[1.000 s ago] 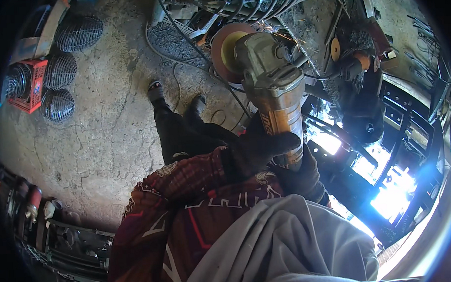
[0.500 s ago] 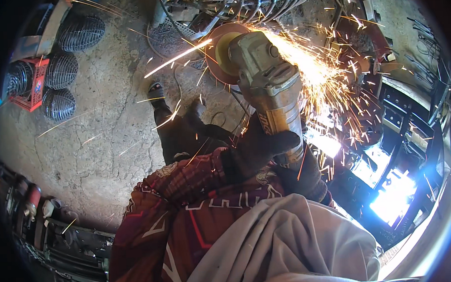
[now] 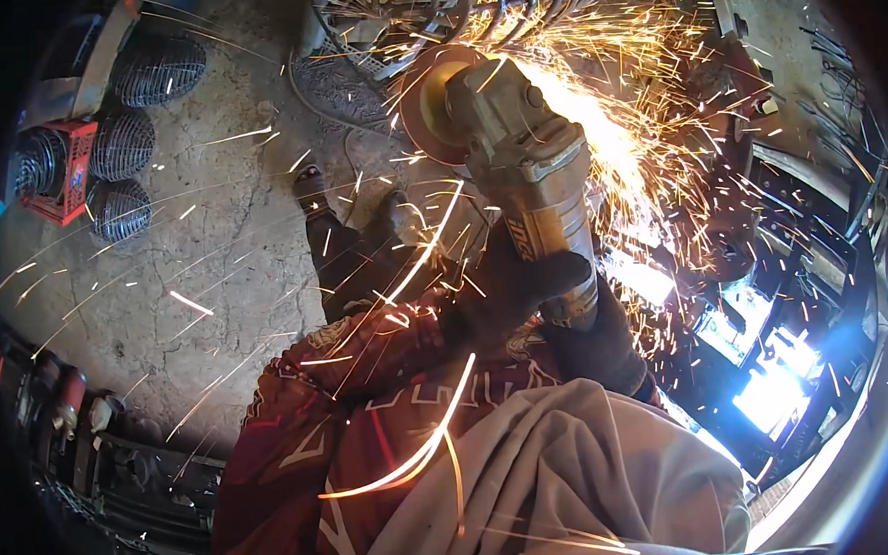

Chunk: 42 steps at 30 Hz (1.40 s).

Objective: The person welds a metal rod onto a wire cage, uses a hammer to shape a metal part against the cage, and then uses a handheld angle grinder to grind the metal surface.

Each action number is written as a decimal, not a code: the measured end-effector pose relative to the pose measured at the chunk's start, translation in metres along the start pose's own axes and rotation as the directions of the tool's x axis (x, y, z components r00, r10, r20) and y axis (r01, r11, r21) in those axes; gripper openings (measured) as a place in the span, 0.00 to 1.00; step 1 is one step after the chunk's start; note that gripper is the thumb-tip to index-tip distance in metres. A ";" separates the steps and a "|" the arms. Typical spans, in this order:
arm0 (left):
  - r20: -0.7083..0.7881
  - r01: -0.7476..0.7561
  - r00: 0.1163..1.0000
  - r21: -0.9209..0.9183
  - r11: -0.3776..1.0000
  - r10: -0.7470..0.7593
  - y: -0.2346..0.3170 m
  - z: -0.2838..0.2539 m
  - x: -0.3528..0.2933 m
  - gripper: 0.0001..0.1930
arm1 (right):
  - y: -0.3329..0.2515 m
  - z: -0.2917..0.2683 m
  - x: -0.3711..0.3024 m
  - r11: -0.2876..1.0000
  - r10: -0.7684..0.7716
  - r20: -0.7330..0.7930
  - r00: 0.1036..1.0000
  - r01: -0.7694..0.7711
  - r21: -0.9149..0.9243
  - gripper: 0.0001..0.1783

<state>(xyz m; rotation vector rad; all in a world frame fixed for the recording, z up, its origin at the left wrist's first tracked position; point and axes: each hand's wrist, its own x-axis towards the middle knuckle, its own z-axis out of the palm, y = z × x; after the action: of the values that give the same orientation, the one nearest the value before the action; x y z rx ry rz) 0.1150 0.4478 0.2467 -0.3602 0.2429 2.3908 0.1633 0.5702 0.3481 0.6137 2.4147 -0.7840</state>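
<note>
In both dark-gloved hands I hold an angle grinder [image 3: 549, 200], its body worn grey and tan. My left hand [image 3: 503, 290] is closed around the middle of the body, with the thumb laid across the top. Lower down, my right hand [image 3: 603, 350] wraps the rear end; its fingers are partly hidden beneath the tool. The round disc [image 3: 420, 107] sits at the grinder's head, close to bent metal bars [image 3: 523, 11] at the top. Bright sparks [image 3: 595, 116] pour off to the right of the head; the exact contact point is hidden behind the grinder.
Round wire cages [image 3: 158, 67] and a red crate [image 3: 77, 173] stand at the far left. A hose [image 3: 311, 106] lies on the concrete floor near my foot [image 3: 311, 184]. Dark metal frames [image 3: 804, 236] with bright light line the right; machinery [image 3: 158, 483] sits at lower left.
The sparks have spread wider, with many more streaks now over the floor, my sleeve and my lap. The grinder has shifted very slightly left; both hands keep their hold.
</note>
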 end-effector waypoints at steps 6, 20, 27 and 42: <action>-0.025 -0.025 0.999 0.035 0.999 0.026 -0.010 -0.006 0.002 0.28 | 0.006 -0.006 0.003 0.989 -0.105 0.100 0.989 0.093 0.114 0.40; 0.022 -0.041 0.999 0.059 0.997 0.039 0.000 -0.009 -0.001 0.25 | 0.037 0.009 -0.010 0.870 -0.377 -0.066 0.924 0.329 -0.367 0.44; 0.070 -0.021 0.997 0.023 1.000 0.019 -0.003 -0.013 0.003 0.26 | -0.009 0.006 0.003 0.999 -0.049 -0.020 0.999 0.048 -0.013 0.38; 0.157 -0.083 0.985 0.117 0.990 0.064 -0.039 -0.020 0.023 0.28 | 0.043 -0.009 0.007 0.990 -0.061 -0.029 0.998 0.057 -0.128 0.43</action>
<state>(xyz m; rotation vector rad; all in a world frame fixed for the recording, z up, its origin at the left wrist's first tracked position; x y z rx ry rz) 0.1282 0.4856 0.2177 -0.1110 0.3363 2.4480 0.1790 0.6088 0.3334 0.5112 2.5002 -0.6427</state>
